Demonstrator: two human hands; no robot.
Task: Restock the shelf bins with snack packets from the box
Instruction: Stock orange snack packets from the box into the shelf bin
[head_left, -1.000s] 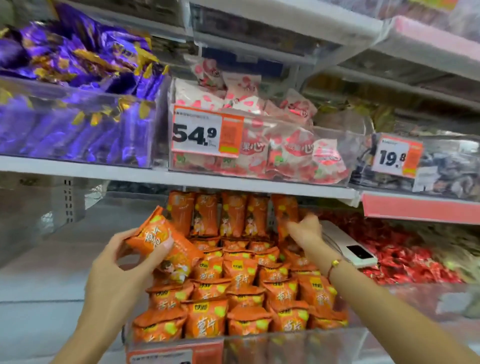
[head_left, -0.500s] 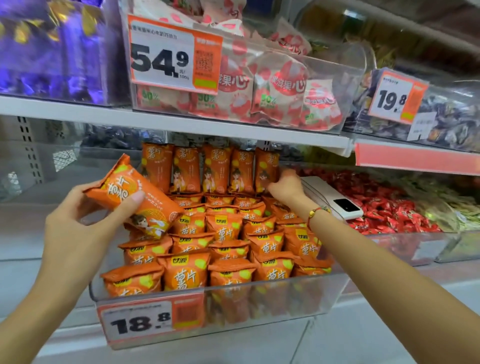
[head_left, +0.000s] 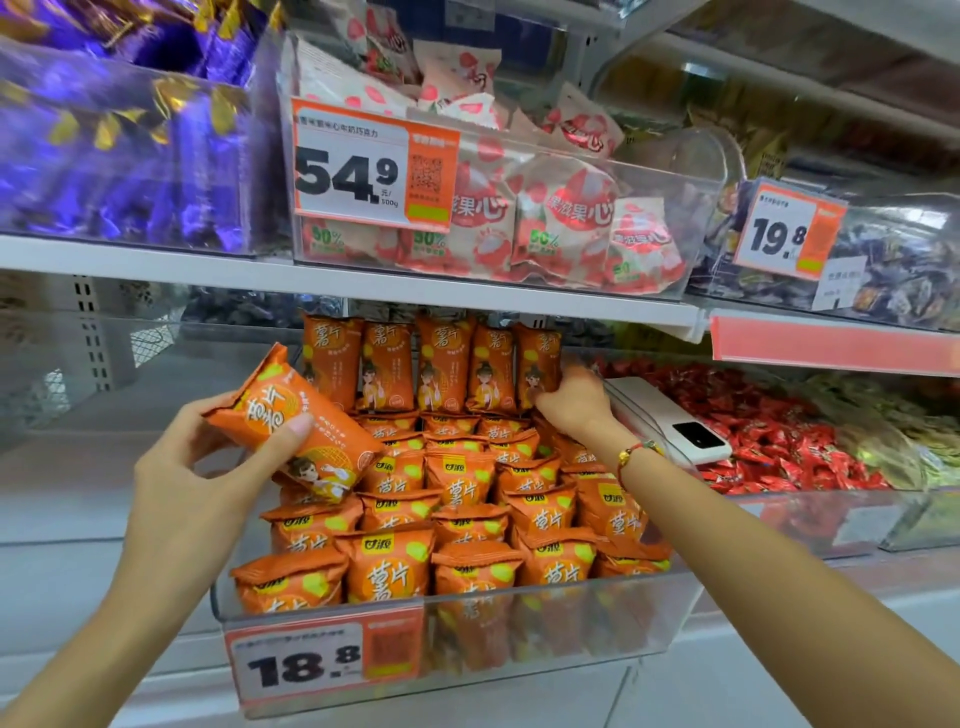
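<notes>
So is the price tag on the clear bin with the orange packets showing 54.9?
No, the tag on the front of the orange packets' bin reads 18.8; the 54.9 tag is on the bin above.

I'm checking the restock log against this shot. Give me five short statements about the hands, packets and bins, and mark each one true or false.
1. The left hand holds a tilted orange snack packet above the clear plastic bin tagged 18.8. True.
2. The right hand rests on the red wrapped candies. False: it touches the rightmost packet of the upright orange back row.
3. A white phone-like device lies just right of the right wrist. True.
4. The bin of pink-and-white packets carries a 19.8 tag. False: its tag reads 54.9.
5. The purple wrapped sweets sit on the lower shelf. False: they are on the upper shelf, at left.
</notes>
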